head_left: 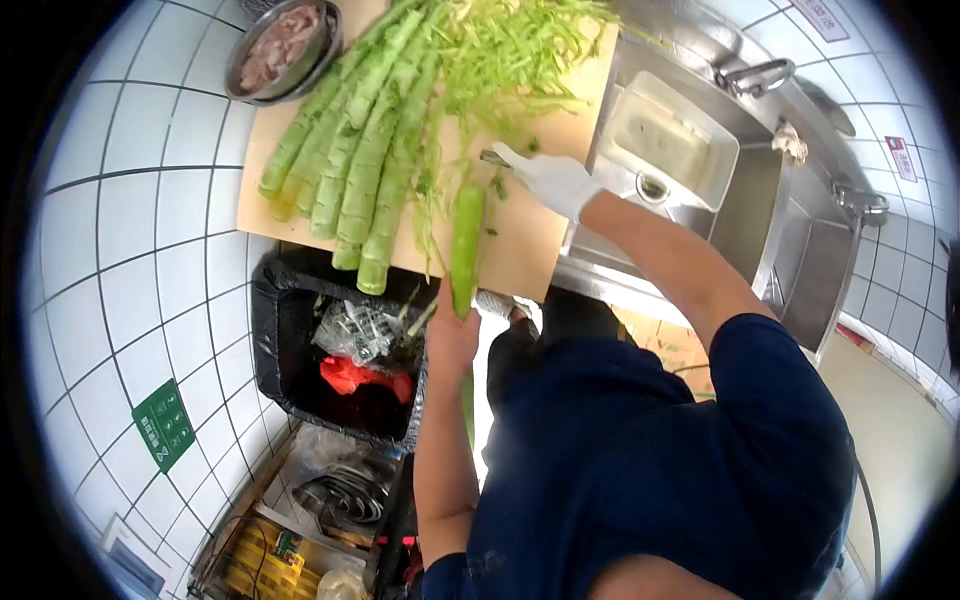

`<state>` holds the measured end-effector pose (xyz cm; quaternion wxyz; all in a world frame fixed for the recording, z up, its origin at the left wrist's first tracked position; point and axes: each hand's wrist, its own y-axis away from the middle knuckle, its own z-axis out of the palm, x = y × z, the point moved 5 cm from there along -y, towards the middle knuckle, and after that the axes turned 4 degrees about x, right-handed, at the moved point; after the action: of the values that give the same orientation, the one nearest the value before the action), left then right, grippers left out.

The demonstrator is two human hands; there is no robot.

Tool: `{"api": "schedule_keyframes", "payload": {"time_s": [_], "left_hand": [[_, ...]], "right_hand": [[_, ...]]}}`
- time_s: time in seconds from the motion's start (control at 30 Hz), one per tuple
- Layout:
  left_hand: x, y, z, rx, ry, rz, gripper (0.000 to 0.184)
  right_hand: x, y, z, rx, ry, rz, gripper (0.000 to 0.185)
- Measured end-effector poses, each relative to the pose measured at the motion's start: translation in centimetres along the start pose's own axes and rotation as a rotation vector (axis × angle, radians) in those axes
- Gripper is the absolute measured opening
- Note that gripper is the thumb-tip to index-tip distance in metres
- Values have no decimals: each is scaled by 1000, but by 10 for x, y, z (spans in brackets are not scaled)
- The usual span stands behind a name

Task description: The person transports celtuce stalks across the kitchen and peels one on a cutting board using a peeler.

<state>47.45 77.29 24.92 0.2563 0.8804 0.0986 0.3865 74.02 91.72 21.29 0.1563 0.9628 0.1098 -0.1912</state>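
My left hand (453, 335) is closed around the lower end of a bright green peeled stalk (466, 240), which points up onto the wooden board (525, 250). To its right, my right hand (550, 182) wears a white glove and is closed on a small peeler (492, 157), partly hidden by the fingers, just above the stalk's upper end. Several thick green stalks (380, 190) lie side by side on the board's left part. A heap of thin green peelings (510, 60) covers the top of the board.
A metal bowl of pale pink pieces (283, 50) stands at the upper left. Below the board is a black-lined bin (275, 350) with plastic and red waste. The steel sink (745, 205) at right holds a white tub (725, 165), near a faucet (757, 76).
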Motion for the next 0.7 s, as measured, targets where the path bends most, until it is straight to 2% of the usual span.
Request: {"api": "schedule_keyframes", "payload": {"time_s": [0.1,0.2,0.23,0.33,0.43,0.53,0.63,0.7], "left_hand": [[-1,-3,-1,9,6,9,77],[2,-5,-3,0,-30,5,77],[6,-4,-5,-4,-35,-3,77],[5,-7,-7,-16,-20,-21,78],[-6,-7,-2,-45,45,-62,78],[-1,-5,-2,-83,142,-139,77],[9,-6,-7,-108,238,-175,74],[6,-5,-6,-104,311,-156,72]], "right_hand": [[-24,21,-10,117,-17,-67,69],[-61,35,-10,6,-49,-150,72],[-61,35,2,77,-163,-246,74],[-42,28,9,-37,11,-173,73],[16,-1,-4,71,-27,39,74],[-24,18,-9,42,90,-16,75],[-56,35,5,12,-141,-204,76],[-52,33,4,-31,-92,-164,75]]}}
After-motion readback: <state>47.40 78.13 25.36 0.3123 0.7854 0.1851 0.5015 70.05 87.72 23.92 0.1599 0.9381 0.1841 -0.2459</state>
